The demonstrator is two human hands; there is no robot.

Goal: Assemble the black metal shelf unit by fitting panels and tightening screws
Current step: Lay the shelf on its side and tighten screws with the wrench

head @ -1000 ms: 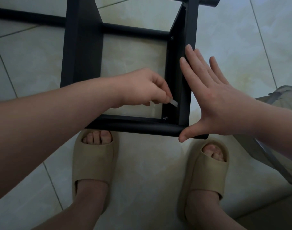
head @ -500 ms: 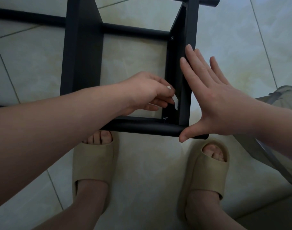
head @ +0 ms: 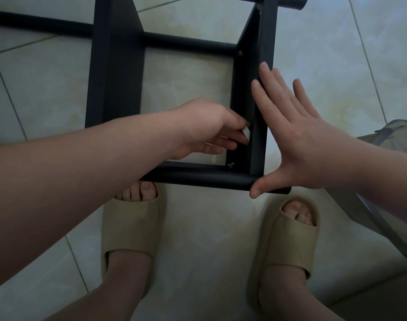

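**A:** What is nearest?

**B:** Two beige foam slides, the left slide [head: 130, 225] and the right slide [head: 290, 239], stand on the pale tiled floor [head: 198, 239]. Just past the toes, the black metal shelf unit [head: 115, 77] lies on that floor, with its round front tube [head: 198, 176] closest.

**A:** And the hands?

**B:** The right hand [head: 297, 144] is spread flat. Its thumb rests on the end of the front tube and its straight fingers lie along the outer edge of the upright right panel [head: 266, 31]. The left hand [head: 205, 128] reaches inside the frame and pinches a small white piece [head: 246, 133] against that panel's inner face. I cannot tell what the piece is.

**A:** Any screws?

**B:** A near corner screw [head: 232, 164] sits below the left hand, where panel meets tube. A far screw [head: 240, 52] sits at the rear tube [head: 188, 44]. A grey translucent bag [head: 397, 135] lies at the right edge.
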